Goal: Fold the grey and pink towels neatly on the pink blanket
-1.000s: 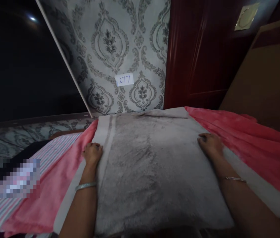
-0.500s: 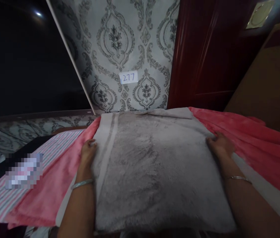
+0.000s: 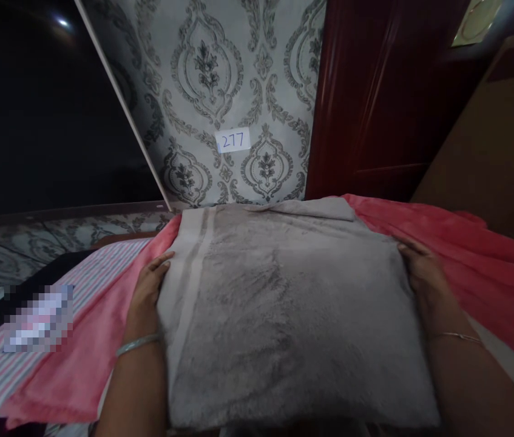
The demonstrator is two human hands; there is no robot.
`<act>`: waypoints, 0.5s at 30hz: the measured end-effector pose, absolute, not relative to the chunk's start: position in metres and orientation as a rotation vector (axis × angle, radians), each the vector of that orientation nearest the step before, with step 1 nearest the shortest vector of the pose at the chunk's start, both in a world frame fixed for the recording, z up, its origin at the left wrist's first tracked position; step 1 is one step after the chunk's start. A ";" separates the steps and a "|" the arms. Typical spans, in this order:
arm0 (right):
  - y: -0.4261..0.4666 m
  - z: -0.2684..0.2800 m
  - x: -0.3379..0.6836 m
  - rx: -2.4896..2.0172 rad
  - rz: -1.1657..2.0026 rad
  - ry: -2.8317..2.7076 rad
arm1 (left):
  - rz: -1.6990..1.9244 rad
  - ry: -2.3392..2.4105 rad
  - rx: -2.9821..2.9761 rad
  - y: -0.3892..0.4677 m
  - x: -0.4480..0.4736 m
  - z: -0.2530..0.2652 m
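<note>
A grey plush towel (image 3: 275, 315) with pale bands down its left side lies spread out in front of me. My left hand (image 3: 150, 282) is closed on its left edge, with the fingers bent over the border and the thumb hidden. On the opposite side, my right hand (image 3: 425, 270) grips the right edge, partly blurred. The cloth stretches between both hands, and a small fold runs along its far end. Under it, a pink plush cloth (image 3: 88, 340) sticks out on the left and a redder stretch of plush cloth (image 3: 479, 267) on the right.
A striped cloth (image 3: 97, 267) lies at the left with a pixelated patch over it. Behind stand a dark screen (image 3: 42, 115), a patterned wall (image 3: 233, 79) bearing a "277" label (image 3: 233, 140), a dark red door (image 3: 370, 91) and a large brown cardboard box (image 3: 502, 145).
Both hands have moved outward, the left to the left and the right to the right. The towel's side edges have spread wider with them.
</note>
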State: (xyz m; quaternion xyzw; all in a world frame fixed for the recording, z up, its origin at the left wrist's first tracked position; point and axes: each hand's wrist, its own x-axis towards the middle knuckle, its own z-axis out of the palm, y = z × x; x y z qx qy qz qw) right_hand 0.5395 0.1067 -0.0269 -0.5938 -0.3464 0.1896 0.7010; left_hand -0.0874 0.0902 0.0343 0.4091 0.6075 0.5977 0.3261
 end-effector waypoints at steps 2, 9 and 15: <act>0.107 -0.027 0.542 -1.129 0.545 -0.616 | 1.688 1.467 0.999 0.089 -0.088 0.037; 0.104 -0.020 0.540 -1.167 0.573 -0.573 | 1.697 1.558 1.092 0.081 -0.083 0.048; 0.104 -0.022 0.541 -1.221 0.582 -0.590 | 1.592 1.607 1.165 0.072 -0.081 0.055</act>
